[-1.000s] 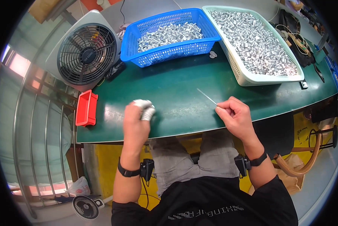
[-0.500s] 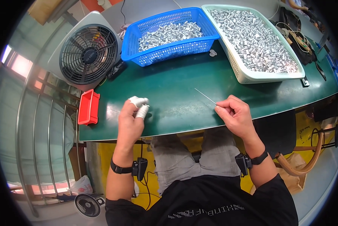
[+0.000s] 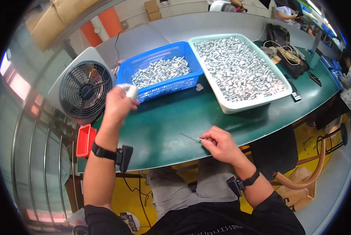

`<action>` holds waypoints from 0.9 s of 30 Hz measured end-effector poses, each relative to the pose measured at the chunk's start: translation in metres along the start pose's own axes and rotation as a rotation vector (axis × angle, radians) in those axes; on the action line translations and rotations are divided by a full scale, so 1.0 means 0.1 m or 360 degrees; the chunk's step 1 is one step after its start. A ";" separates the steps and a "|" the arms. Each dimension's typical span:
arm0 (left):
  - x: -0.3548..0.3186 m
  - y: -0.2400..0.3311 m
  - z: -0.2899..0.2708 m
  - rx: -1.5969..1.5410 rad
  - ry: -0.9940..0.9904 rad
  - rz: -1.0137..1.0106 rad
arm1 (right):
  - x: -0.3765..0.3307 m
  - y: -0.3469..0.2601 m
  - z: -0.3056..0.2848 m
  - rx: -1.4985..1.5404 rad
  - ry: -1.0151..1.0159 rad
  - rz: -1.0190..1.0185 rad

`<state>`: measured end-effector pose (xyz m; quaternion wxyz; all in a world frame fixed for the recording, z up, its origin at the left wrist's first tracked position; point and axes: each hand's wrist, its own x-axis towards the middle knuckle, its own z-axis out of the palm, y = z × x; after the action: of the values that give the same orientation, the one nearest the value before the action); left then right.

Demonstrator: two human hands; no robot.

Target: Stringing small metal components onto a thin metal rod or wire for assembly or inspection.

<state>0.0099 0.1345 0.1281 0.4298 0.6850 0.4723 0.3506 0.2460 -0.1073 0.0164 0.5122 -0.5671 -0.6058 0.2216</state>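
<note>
Bench point(image 3: 175, 125) in green runs across in front of you, and on it, from big to small: the pale tray point(image 3: 257, 102) heaped with small silvery metal parts on your right, the blue basket point(image 3: 171, 87) with a thinner layer of the same parts to its left, and off the bench's left end a grey fan point(image 3: 85, 91) with a red bin point(image 3: 85, 140) below it.

Your left hand point(image 3: 118, 105) is raised above the bench just at the basket's near left corner, fingers curled shut around a small whitish-silver piece point(image 3: 128, 90) that shows above your knuckles; what exactly it is cannot be made out. The basket lies up and to the right of that hand, nearly touching in this view, so this hand is much the nearer to it.

Your right hand point(image 3: 218, 144) rests low on the bench near its front edge, thumb and fingertips pinched on the end of a thin metal pin point(image 3: 191, 137). The pin's long axis points left and slightly away from you, toward the bench's bare middle, well apart from basket and tray
</note>
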 end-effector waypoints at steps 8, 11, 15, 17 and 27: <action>0.09 0.64 0.80 0.0444 -0.0270 0.0647 | -0.01 0.04 0.04 -0.0201 0.0020 -0.0056; -0.02 0.90 1.33 0.0663 -0.0620 0.0902 | -0.01 0.06 0.02 -0.0294 0.0012 -0.0066; 0.08 1.05 1.86 0.0928 -0.0732 0.1287 | -0.02 0.04 0.06 -0.0280 0.0022 -0.0067; 0.12 1.11 2.05 0.1170 -0.0769 0.1256 | -0.05 0.02 0.06 -0.0223 0.0035 -0.0046; 0.13 1.06 2.21 0.1414 -0.0700 0.1111 | -0.08 0.03 0.09 -0.0147 0.0111 -0.0136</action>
<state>0.2460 0.0707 0.1415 0.0500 0.9698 0.2209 0.0903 0.2378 -0.1105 0.0075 0.5153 -0.5710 -0.6209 0.1515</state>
